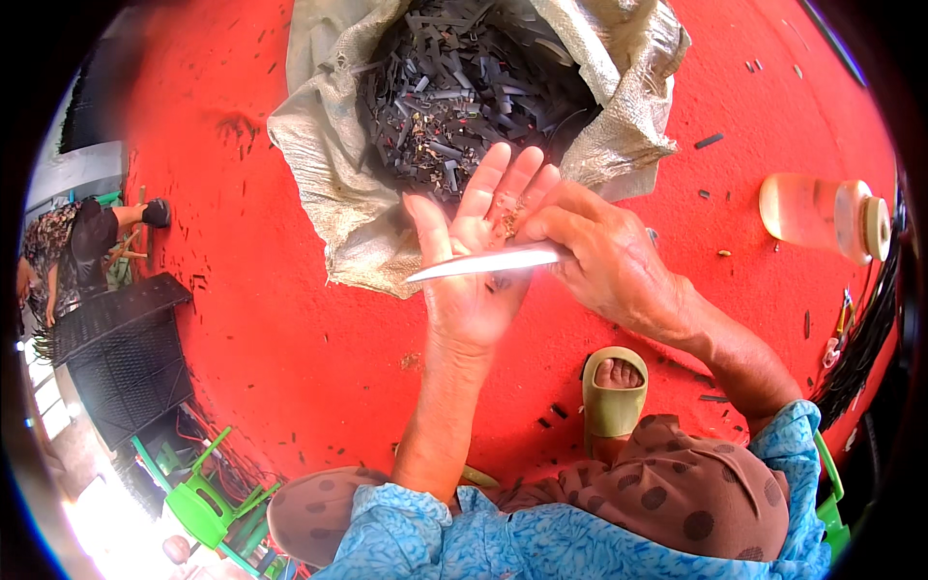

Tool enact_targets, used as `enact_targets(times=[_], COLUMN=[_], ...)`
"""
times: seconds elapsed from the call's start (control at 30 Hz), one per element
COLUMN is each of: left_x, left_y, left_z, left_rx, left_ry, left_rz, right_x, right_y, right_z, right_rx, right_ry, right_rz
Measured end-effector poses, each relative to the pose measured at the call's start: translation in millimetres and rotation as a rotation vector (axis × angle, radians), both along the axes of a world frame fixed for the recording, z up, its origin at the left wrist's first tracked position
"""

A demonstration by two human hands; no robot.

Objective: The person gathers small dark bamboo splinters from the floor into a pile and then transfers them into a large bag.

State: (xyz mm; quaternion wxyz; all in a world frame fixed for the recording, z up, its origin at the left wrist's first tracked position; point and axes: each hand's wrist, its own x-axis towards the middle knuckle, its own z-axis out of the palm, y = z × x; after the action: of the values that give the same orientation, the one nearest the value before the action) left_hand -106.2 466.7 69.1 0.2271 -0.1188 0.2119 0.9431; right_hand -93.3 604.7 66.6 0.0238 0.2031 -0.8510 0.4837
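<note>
My left hand [464,295] is held palm up with its fingers stretched out, just over the near rim of a woven sack [329,164]. Small brown crumbs [509,215] lie on its fingers, and a few dark bits [498,284] on the palm. In my right hand [611,256] is a knife [483,261] with a pointed silver blade; its handle is hidden in my grip. The blade lies crosswise over the left palm, tip to the left. Inside the open sack is a heap of black strip and tube offcuts [464,87].
Black scraps are scattered over the red floor [261,367]. A clear jar [812,213] lies at the right, near a bundle of long black strips [860,348]. To the left are a black woven basket [126,358], a green plastic chair [208,507] and another person [87,242].
</note>
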Motion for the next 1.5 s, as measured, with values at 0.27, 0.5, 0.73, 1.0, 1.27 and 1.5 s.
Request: enact_targets(times=[0.27,0.5,0.73,1.0,1.27,1.5], left_x=[-3.7,-6.8,-58.2,-29.7,-22.3,-21.9], left_y=[-5.7,-6.2,-33.2,-32.5,-21.4,-28.3], left_z=[3.0,4.1,8.1,18.2,16.6,5.1], left_rx=[0.035,-0.017,-1.449,-1.375,-0.962,-1.051], left_ry=[-0.035,-0.071,0.77,0.721,0.662,0.839], left_rz=[0.014,0.038,0.039,-0.002,-0.075,-0.05], right_x=[-9.5,-14.1,-20.6,-22.0,-18.6,-16.6], right_y=[-4.4,-6.3,-3.7,-0.8,-0.6,1.0], right_z=[-2.4,2.3,15.5,9.1,8.8,4.2], right_rx=[0.028,-0.188,-1.114,-1.31,-1.494,-1.583], right_ry=[0.101,-0.096,-1.12,-1.284,-1.276,-1.319], right_rz=[-0.007,-0.126,-0.115,-0.047,0.023,0.077])
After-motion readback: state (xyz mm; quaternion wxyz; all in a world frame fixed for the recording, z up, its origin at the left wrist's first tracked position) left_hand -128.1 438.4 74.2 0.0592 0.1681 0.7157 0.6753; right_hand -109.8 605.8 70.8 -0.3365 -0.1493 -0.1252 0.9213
